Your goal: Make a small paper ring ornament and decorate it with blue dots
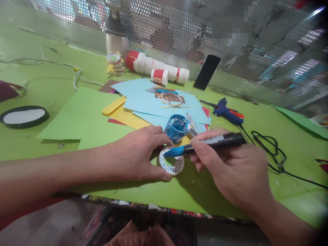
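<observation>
**Blue dots on a white paper ring**

Head view: A small white paper ring (171, 163) with a brown outer edge lies flat on the green table (256, 191), near its front edge. Its top face carries scattered blue dots along the left and lower arc; the right part is mostly plain. The left hand (138, 153) presses against the ring's left side, thumb and forefinger curled closely around its rim. The right hand (230, 164) has its fingers closed around a black marker with a blue-stained tip (205, 145), the tip touching the ring's upper face. Just behind the ring stands a round blue-painted ring of tape (176, 127), resting on light blue paper sheets (153, 102). A blue hot-glue gun (227, 112) lies further right.
</observation>
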Demonstrator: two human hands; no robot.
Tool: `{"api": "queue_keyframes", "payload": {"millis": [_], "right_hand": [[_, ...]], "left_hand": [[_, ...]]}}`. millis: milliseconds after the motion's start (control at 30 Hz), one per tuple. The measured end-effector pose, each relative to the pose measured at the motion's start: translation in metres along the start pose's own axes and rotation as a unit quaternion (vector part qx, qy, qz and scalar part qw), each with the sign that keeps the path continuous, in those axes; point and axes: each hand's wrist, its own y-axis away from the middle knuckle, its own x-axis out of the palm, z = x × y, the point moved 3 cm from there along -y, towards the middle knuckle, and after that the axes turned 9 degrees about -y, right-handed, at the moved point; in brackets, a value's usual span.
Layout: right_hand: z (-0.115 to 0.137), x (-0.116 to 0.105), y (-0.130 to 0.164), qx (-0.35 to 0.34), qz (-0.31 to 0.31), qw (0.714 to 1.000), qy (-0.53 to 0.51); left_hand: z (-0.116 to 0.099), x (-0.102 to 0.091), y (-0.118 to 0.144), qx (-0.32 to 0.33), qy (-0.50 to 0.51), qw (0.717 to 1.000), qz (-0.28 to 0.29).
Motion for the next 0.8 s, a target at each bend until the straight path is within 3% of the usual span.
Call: {"api": "queue_keyframes", "payload": {"millis": [567,800], "right_hand": [[0.012,0.008,-0.008,-0.046,0.064,0.997,0.021],[0.008,0.009,-0.011,-0.024,0.057,0.998,0.002]], "left_hand": [[0.002,0.0,-0.001,0.008,0.008,1.0,-0.003],[0.0,-0.001,-0.001,0.013,0.008,1.0,-0.005]]}}
